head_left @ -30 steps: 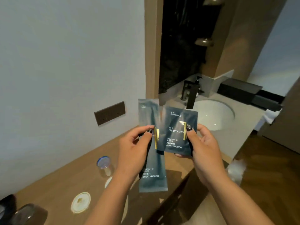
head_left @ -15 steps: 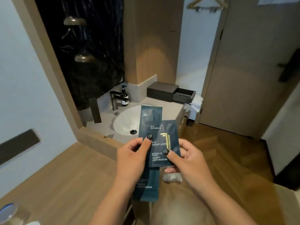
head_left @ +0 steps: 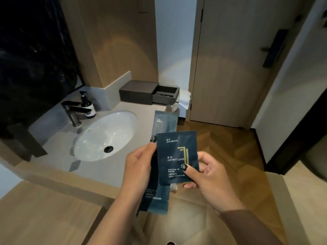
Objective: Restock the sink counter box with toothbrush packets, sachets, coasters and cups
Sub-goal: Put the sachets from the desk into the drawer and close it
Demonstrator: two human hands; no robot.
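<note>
My left hand [head_left: 139,167] grips a long dark blue packet [head_left: 164,123] marked COMB, held upright. In front of it my right hand [head_left: 210,175] pinches a shorter dark blue sachet [head_left: 177,156] marked SHOWER CAP; the sachet overlaps the long packet. Both hang over the front edge of the sink counter [head_left: 141,110]. At the counter's far right end stands the dark grey box [head_left: 138,91], its drawer [head_left: 165,94] pulled out to the right, with some small items lying inside.
A white basin [head_left: 99,138] with a black tap [head_left: 74,110] and a pump bottle [head_left: 87,105] fills the counter's left. White towels [head_left: 184,99] hang beside the drawer. A closed door [head_left: 230,68] stands at the right, with wood floor [head_left: 226,147] below it.
The view has swung right from the wooden desk to the sink counter and drawn nearer the box. Both hands keep the two packets, now overlapped more closely.
</note>
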